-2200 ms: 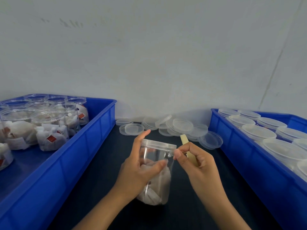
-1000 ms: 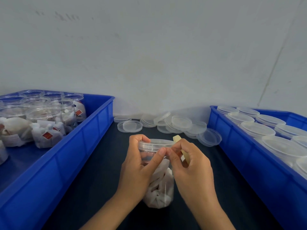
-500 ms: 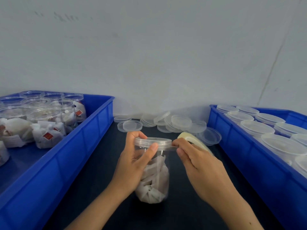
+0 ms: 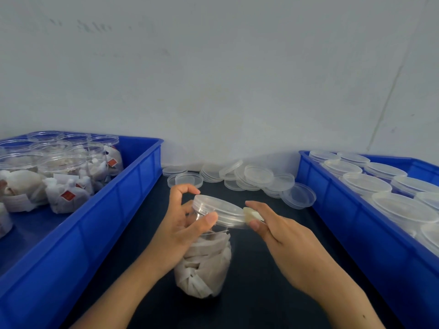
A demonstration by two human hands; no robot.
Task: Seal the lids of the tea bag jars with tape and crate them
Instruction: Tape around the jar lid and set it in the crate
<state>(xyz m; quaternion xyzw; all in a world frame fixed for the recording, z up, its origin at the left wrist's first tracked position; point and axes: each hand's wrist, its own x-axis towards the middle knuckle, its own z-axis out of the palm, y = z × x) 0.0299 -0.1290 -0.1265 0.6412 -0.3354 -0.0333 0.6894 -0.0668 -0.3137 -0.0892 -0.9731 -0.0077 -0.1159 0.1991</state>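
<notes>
Left hand grips the tilted tea bag jar under its lid; right hand pinches tape at the lid's edge.

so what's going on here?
A person is taping a jar lid shut. The left hand grips a tilted jar of tea bags near its lid, while the right hand pinches a tape roll against the lid's edge. Blue crates sit on both sides, with loose lids behind.
</notes>
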